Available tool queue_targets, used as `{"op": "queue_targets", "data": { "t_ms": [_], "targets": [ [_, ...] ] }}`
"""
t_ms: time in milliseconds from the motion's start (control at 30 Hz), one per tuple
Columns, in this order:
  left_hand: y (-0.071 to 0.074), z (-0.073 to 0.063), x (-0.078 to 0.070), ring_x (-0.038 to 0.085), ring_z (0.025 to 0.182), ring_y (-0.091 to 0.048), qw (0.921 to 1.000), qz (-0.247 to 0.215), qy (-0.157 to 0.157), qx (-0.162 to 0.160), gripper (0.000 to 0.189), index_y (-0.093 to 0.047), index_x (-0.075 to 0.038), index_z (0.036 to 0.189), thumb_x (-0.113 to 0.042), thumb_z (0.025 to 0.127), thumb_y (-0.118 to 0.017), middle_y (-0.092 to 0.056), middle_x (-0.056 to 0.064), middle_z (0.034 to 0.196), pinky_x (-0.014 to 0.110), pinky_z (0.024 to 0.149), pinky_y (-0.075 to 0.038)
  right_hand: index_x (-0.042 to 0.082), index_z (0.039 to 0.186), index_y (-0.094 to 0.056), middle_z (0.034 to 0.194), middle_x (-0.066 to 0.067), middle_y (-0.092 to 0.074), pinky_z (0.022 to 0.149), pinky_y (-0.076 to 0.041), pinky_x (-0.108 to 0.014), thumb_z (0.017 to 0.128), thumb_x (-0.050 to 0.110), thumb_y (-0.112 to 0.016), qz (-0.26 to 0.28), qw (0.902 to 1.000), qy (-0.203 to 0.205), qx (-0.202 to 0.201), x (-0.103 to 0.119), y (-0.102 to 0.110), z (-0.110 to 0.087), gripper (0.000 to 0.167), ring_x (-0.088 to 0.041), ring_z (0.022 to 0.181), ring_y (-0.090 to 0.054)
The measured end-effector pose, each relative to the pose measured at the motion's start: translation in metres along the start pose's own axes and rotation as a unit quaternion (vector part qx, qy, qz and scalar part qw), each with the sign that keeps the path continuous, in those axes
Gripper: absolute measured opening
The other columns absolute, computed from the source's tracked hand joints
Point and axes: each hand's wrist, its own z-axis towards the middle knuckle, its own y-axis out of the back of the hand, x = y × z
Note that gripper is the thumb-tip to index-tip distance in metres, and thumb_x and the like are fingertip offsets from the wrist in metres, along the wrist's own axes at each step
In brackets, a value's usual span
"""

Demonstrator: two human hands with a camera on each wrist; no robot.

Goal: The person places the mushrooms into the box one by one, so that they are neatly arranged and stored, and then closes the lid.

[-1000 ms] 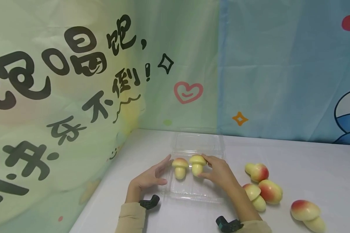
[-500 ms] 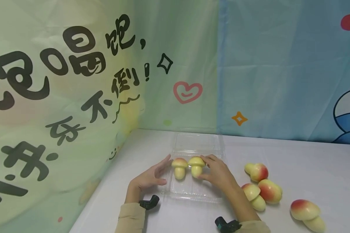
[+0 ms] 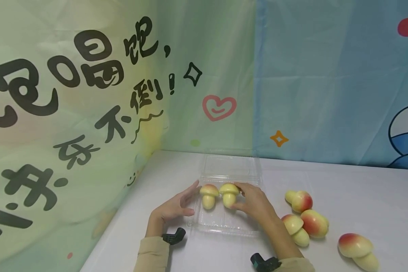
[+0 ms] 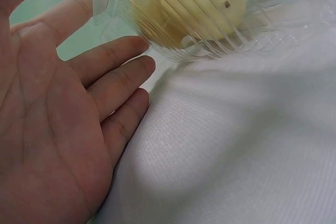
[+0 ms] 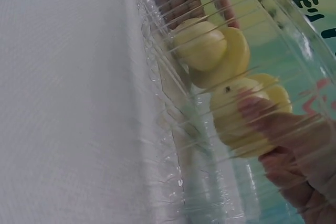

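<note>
A clear plastic clamshell box [image 3: 221, 223] lies with its lid folded back, and two toy mushrooms are inside it. My right hand [image 3: 256, 200] reaches into the box and pinches the right mushroom [image 3: 229, 195] between thumb and fingers; the right wrist view shows the thumb [image 5: 260, 111] on its stem through the ribbed wall. Beside it is the left mushroom [image 3: 209, 196], yellow with a faint orange cap. My left hand [image 3: 173, 206] is at the box's left side, fingers extended; in the left wrist view its fingertips [image 4: 142, 66] are right at the ribbed wall.
To the right on the white table [image 3: 387, 200] lie several more red-and-yellow mushrooms, including one at the back [image 3: 300, 200] and one near the front right [image 3: 357, 249]. The transparent lid [image 3: 231, 166] lies behind the box. A printed curtain [image 3: 319, 94] stands at the back.
The right mushroom has shifted slightly left and down with my right hand, closer to the other mushroom. My left hand has stayed in place.
</note>
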Motion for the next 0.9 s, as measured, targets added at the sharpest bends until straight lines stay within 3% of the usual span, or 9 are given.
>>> {"op": "queue_targets", "data": {
  "t_ms": [200, 600, 733, 900],
  "targets": [
    [-0.0005, 0.0003, 0.0003, 0.02, 0.148, -0.01, 1.0, 0.002, 0.001, -0.002, 0.102, -0.007, -0.024, 0.154, -0.032, 0.079, -0.076, -0.017, 0.007, 0.16, 0.045, 0.12, -0.006, 0.013, 0.121, -0.063, 0.093, -0.003, -0.069, 0.071, -0.05, -0.034, 0.063, 0.032, -0.086, -0.005, 1.0, 0.001, -0.001, -0.002, -0.0005, -0.0015, 0.065, -0.017, 0.084, -0.061],
    [-0.001, -0.0005, -0.0029, 0.019, 0.148, -0.01, 0.9999, -0.002, 0.01, -0.008, 0.103, -0.008, -0.023, 0.154, -0.031, 0.078, -0.077, -0.014, 0.006, 0.16, 0.04, 0.12, -0.009, 0.015, 0.116, -0.063, 0.097, -0.001, -0.069, 0.076, -0.051, -0.039, 0.063, 0.031, -0.086, -0.011, 0.9998, -0.005, 0.013, 0.0002, -0.001, -0.0013, 0.06, -0.02, 0.089, -0.063],
    [-0.0009, -0.0008, -0.0023, 0.019, 0.148, -0.01, 0.9999, 0.001, 0.011, -0.01, 0.103, -0.009, -0.024, 0.154, -0.031, 0.078, -0.077, -0.014, 0.006, 0.16, 0.038, 0.12, -0.01, 0.01, 0.12, -0.062, 0.108, -0.005, -0.068, 0.086, -0.051, -0.041, 0.064, 0.031, -0.087, -0.023, 0.9996, 0.01, 0.01, 0.0007, -0.0015, -0.0018, 0.065, -0.023, 0.099, -0.063],
    [-0.0009, -0.001, -0.0001, 0.019, 0.148, -0.011, 0.9998, 0.014, 0.006, -0.01, 0.102, -0.008, -0.023, 0.154, -0.031, 0.079, -0.076, -0.014, 0.006, 0.16, 0.022, 0.118, -0.014, 0.003, 0.126, -0.058, 0.122, -0.011, -0.064, 0.098, -0.047, -0.045, 0.065, 0.029, -0.086, -0.029, 0.9991, 0.027, 0.015, 0.0013, -0.0012, -0.0033, 0.072, -0.03, 0.115, -0.058]
  ]
}}
